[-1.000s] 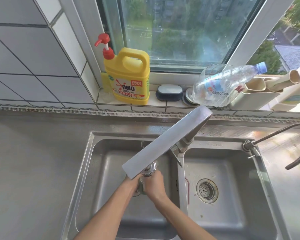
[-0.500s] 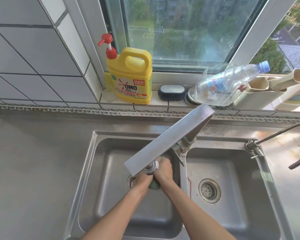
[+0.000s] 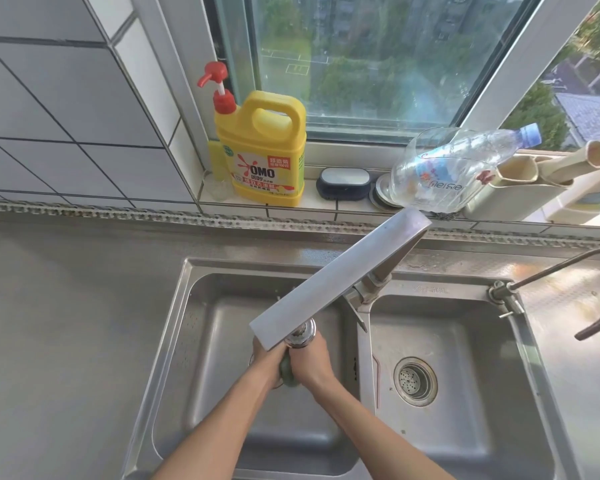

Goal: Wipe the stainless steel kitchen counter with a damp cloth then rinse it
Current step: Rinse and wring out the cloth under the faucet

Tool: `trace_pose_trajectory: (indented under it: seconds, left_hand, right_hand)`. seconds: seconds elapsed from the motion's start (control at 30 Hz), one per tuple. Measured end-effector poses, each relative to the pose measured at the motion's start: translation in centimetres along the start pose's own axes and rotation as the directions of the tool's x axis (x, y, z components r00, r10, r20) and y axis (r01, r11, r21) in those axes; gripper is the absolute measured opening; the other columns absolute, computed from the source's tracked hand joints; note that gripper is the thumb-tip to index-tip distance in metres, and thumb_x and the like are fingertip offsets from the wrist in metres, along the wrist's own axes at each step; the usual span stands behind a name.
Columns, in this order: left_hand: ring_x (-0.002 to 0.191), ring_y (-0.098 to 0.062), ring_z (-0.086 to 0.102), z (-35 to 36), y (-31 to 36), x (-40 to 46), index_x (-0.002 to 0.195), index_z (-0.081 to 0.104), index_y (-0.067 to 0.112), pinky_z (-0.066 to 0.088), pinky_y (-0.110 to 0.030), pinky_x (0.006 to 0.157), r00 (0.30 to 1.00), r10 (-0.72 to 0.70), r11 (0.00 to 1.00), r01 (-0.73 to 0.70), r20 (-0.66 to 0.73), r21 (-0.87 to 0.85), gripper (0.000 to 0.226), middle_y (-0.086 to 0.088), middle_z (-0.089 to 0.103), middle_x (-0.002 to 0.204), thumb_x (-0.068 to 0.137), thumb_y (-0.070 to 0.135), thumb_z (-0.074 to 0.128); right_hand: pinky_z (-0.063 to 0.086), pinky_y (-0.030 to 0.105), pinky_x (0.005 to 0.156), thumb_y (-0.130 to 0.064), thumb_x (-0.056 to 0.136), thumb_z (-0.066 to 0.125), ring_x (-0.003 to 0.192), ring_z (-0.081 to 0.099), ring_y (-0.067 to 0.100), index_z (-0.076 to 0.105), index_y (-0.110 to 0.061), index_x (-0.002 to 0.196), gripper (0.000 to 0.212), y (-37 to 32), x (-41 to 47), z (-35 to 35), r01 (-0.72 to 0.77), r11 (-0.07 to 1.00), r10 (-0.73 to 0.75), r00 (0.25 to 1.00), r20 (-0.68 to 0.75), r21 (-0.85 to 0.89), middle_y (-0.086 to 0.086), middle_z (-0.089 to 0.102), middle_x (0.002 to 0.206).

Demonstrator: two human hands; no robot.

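Note:
A bunched green cloth (image 3: 287, 372) sits between my two hands, over the left basin of the double steel sink (image 3: 187, 327). My left hand (image 3: 265, 356) grips it from the left and my right hand (image 3: 311, 362) grips it from the right. Both are directly under the outlet of the flat steel faucet (image 3: 340, 282), which hides the fingertips and most of the cloth. The stainless steel counter (image 3: 66, 323) stretches to the left of the sink.
On the window ledge stand a yellow detergent bottle (image 3: 264, 157), a dark soap dish (image 3: 343, 183), a clear plastic bottle (image 3: 454, 168) and a beige holder (image 3: 513, 192). A thin second tap (image 3: 548, 275) arches over the right counter. The right basin has a drain strainer (image 3: 415, 381).
Both hands moved up under the faucet outlet and then drew back slightly toward me, kneading the green cloth. The view shifted a little.

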State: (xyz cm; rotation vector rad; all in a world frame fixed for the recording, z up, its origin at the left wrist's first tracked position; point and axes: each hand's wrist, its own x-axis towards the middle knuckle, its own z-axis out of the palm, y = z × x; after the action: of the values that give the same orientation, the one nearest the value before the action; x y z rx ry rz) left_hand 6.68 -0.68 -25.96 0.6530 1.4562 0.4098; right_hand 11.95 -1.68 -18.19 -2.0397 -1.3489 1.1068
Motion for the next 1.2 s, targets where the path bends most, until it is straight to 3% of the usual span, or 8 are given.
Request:
trace_pose_trajectory:
  seconds: [0.03, 0.07, 0.13, 0.3, 0.47, 0.7, 0.93, 1.2]
  left_hand:
    - [0.066, -0.004, 0.041, -0.2, 0.1, 0.0, 0.084, 0.041, 0.04, 0.036, -0.023, 0.066, 1.0, 0.022, 0.999, -0.022, -0.008, 0.039, 0.039, 0.015, 0.038, 0.087, 0.107, 0.008, 0.039]
    - [0.067, -0.004, 0.05, -0.5, 0.2, -0.2, 0.086, 0.053, 0.032, 0.044, -0.023, 0.066, 0.999, 0.045, 0.997, -0.044, -0.015, 0.067, 0.03, 0.01, 0.051, 0.085, 0.104, 0.01, 0.046]
    - [0.078, -0.008, 0.061, -1.4, 0.0, -1.0, 0.096, 0.066, 0.016, 0.051, -0.028, 0.071, 0.995, 0.089, 0.975, -0.097, 0.05, 0.2, 0.018, 0.006, 0.065, 0.089, 0.103, 0.021, 0.05]
    - [0.06, -0.015, 0.063, -5.9, -0.9, -1.0, 0.099, 0.069, 0.008, 0.051, -0.025, 0.053, 0.979, 0.026, 0.921, -0.103, 0.203, 0.377, 0.032, -0.008, 0.067, 0.078, 0.103, 0.036, 0.053]
    - [0.104, -0.019, 0.068, -7.2, 0.0, -0.4, 0.116, 0.064, 0.012, 0.054, -0.031, 0.091, 0.971, 0.058, 0.727, -0.2, 0.231, 0.657, 0.03, -0.006, 0.072, 0.113, 0.086, 0.014, 0.069]
    - [0.11, -0.004, 0.071, -6.6, 1.9, -2.2, 0.12, 0.073, 0.026, 0.052, -0.017, 0.089, 0.864, 0.015, 0.904, -0.227, 0.503, 0.363, 0.04, 0.007, 0.078, 0.117, 0.081, 0.036, 0.073]
    - [0.128, -0.028, 0.065, -5.9, 2.1, -3.1, 0.127, 0.071, 0.017, 0.048, -0.048, 0.112, 0.901, 0.121, 0.971, -0.194, 0.416, 0.138, 0.045, -0.007, 0.074, 0.128, 0.09, 0.039, 0.06]
    - [0.088, -0.015, 0.064, -5.3, 2.0, -3.0, 0.087, 0.067, 0.025, 0.048, -0.033, 0.081, 0.974, 0.185, 0.956, -0.21, 0.133, 0.203, 0.033, 0.009, 0.069, 0.095, 0.084, 0.055, 0.053]
  right_hand:
    - [0.036, 0.002, 0.05, 0.008, 0.104, 0.017, 0.039, 0.037, -0.001, 0.023, -0.034, 0.088, 0.045, 1.3, 0.1, 0.4, 0.0, 1.0, -0.001, 1.0, -0.029, -0.017, -0.014, 0.006, 0.089]
    - [0.052, 0.012, 0.062, -0.001, 0.102, 0.036, 0.051, 0.048, -0.002, 0.042, -0.014, 0.07, 0.035, 3.5, 0.5, 1.1, -0.088, 0.992, 0.09, 0.996, -0.014, 0.09, 0.019, 0.058, 0.088]
    - [0.054, 0.037, 0.073, -0.019, 0.096, 0.056, 0.07, 0.052, 0.014, 0.051, -0.019, 0.066, 0.03, 6.1, 1.7, 0.3, -0.289, 0.928, 0.308, 0.951, -0.044, 0.234, 0.004, 0.061, 0.075]
    - [0.035, 0.025, 0.054, -0.036, 0.097, 0.063, 0.061, 0.043, 0.01, 0.049, -0.024, 0.059, 0.042, 8.3, 1.3, -1.4, -0.256, 0.83, 0.286, 0.958, 0.014, 0.495, -0.007, 0.048, 0.061]
    - [0.048, 0.028, 0.067, -0.056, 0.079, 0.065, 0.073, 0.061, 0.016, 0.068, -0.015, 0.078, 0.042, 9.0, 0.0, -1.9, -0.359, 0.772, 0.237, 0.928, 0.287, 0.525, 0.005, 0.067, 0.077]
    - [0.058, 0.039, 0.091, -0.05, 0.08, 0.071, 0.104, 0.074, 0.026, 0.078, -0.008, 0.103, 0.048, 7.8, 0.8, -4.4, -0.396, 0.779, 0.159, 0.875, 0.458, 0.486, 0.013, 0.078, 0.108]
    - [0.054, 0.023, 0.058, -0.064, 0.076, 0.071, 0.075, 0.072, 0.01, 0.074, -0.013, 0.11, 0.062, 9.0, -0.2, -2.6, -0.48, 0.634, 0.339, 0.877, 0.34, 0.607, 0.0, 0.078, 0.094]
    - [0.047, 0.029, 0.049, -0.064, 0.085, 0.063, 0.065, 0.065, 0.025, 0.078, -0.018, 0.101, 0.05, 9.7, -1.0, -0.1, -0.579, 0.365, 0.381, 0.807, 0.45, 0.729, 0.008, 0.07, 0.083]
